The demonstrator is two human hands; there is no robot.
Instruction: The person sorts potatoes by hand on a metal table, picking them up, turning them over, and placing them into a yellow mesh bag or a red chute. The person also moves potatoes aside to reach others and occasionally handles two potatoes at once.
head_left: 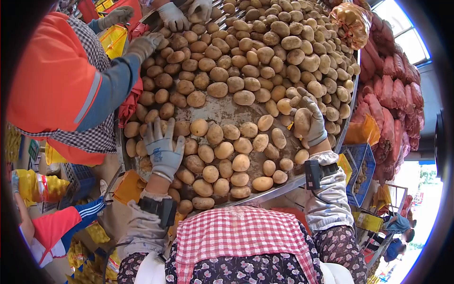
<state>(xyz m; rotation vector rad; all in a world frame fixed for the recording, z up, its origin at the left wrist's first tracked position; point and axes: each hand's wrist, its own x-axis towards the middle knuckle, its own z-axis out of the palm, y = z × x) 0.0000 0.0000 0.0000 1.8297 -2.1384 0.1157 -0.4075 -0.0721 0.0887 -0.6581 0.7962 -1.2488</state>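
Observation:
My left hand (pixel 163 147), in a grey-white work glove, lies with fingers spread on the potatoes at the table's left side. No potato is gripped in it. On the right, my gloved right hand (pixel 317 124) curls around a large brown potato (pixel 301 121), with the thumb low and the fingers along its far side. Loose potatoes (pixel 224 150) lie between my hands in a patch near the front edge. Beyond them a thick pile of potatoes (pixel 265 54) covers the metal table (pixel 215 111), whose dirty surface shows in the middle.
At the left a co-worker in an orange vest (pixel 52 71) reaches in with a gloved hand (pixel 144 46). Another person's gloved hands (pixel 173 16) are at the far edge. Red sacks (pixel 392 94) are stacked at right, above a blue crate (pixel 358 173). A filled net bag (pixel 351 22) sits far right.

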